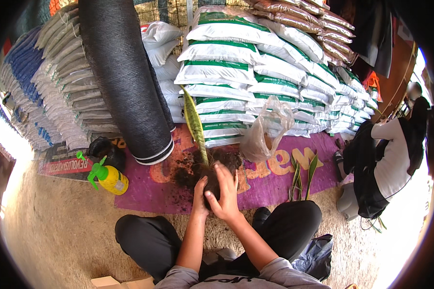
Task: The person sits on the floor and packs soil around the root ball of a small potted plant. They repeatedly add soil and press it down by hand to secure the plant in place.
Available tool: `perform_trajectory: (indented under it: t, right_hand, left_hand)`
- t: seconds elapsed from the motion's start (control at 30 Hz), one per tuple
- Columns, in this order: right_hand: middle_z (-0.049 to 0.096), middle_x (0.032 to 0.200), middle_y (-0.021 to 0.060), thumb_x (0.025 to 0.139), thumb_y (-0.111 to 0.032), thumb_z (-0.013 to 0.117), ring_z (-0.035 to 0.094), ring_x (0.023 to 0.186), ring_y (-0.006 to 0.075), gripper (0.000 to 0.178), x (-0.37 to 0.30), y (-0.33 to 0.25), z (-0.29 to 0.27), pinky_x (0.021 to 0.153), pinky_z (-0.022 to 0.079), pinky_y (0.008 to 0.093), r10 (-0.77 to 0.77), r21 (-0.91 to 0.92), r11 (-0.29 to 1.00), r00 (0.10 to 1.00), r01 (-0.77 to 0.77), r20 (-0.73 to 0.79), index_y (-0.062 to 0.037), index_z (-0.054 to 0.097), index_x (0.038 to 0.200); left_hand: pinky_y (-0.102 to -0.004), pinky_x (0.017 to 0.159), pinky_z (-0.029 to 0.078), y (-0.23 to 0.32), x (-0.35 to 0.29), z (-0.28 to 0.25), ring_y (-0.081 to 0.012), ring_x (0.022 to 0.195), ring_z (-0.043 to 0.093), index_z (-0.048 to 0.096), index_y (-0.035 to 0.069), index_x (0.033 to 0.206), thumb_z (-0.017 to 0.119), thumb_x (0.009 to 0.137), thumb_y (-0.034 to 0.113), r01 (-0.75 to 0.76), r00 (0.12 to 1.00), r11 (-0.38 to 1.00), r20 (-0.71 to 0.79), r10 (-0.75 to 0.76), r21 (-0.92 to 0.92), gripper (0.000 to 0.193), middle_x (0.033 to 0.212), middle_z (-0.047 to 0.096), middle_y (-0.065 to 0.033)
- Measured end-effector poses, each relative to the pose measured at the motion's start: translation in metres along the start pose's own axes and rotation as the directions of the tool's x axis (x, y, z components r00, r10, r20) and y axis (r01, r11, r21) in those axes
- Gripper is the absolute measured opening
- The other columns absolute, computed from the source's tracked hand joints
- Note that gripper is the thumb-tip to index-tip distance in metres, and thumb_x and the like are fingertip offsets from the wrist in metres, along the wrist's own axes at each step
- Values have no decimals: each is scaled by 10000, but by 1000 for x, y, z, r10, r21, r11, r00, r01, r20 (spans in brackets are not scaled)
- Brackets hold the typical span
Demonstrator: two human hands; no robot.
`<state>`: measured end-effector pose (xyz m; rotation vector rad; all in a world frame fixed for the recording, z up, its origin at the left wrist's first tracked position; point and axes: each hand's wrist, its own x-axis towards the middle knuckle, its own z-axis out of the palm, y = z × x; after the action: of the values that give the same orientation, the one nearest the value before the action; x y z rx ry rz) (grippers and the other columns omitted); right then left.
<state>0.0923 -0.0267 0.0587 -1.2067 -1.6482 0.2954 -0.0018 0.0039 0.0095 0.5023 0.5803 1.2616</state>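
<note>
In front of me, a single snake plant leaf (195, 123), green with yellow edges, rises nearly upright from a dark clump of soil (210, 179). My left hand (200, 196) cups the clump's near left side. Against its right side presses my right hand (224, 192), fingers pointing away from me and thumb toward the left hand. Whether a pot or bag surrounds the roots is hidden by my hands. Loose dark soil (184, 177) lies spread on the purple printed sheet (140, 192) beneath and beyond the clump.
A yellow spray bottle (112, 180) with a green head stands left, near a black bag (107, 151). Beyond are a black mesh roll (123, 72), stacked white sacks (222, 70) and a clear plastic bag (269, 130). More snake plants (304, 177) and a seated person (390, 149) are right.
</note>
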Motion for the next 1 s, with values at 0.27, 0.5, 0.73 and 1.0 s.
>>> perform_trajectory:
  t: [0.27, 0.5, 0.73, 1.0]
  right_hand:
    - [522, 1244, 155, 862, -396, 480, 453, 1191, 306, 664, 8, -9, -11, 1070, 70, 557, 17, 49, 999, 998, -20, 61, -3, 326, 1375]
    - [530, 1216, 150, 848, -373, 534, 456, 1188, 304, 645, 8, -5, -3, 1052, 114, 597, -1, -4, 1000, 990, 2, 144, -37, 348, 1368]
    - [552, 1183, 172, 697, -205, 762, 538, 1112, 267, 712, 10, 12, -7, 993, 373, 414, 232, 260, 942, 972, -211, -50, -3, 442, 1300]
    - [438, 1348, 150, 833, -388, 587, 321, 1311, 331, 629, 0, 8, 5, 1072, 92, 553, 183, 150, 971, 982, -187, 37, -50, 413, 1335]
  left_hand:
    - [-299, 728, 502, 6, 1, -2, -160, 852, 602, 545, 13, 1071, 525, 884, 265, 21, 999, 999, -42, -22, -39, 315, 979, 598, -81]
    - [-339, 903, 439, 4, 2, -4, -195, 1047, 545, 472, 63, 1245, 339, 956, 446, 15, 1000, 999, -1, -15, -41, 498, 1187, 545, -66]
    - [-347, 931, 415, 18, -7, 10, -226, 1064, 543, 481, 16, 1241, 347, 953, 446, -3, 992, 962, -121, 38, 273, 535, 1183, 554, -112]
    - [-415, 897, 456, 6, -4, 11, -285, 1020, 566, 508, 53, 1212, 413, 871, 544, 45, 997, 970, -52, -59, -237, 605, 1151, 571, -128]
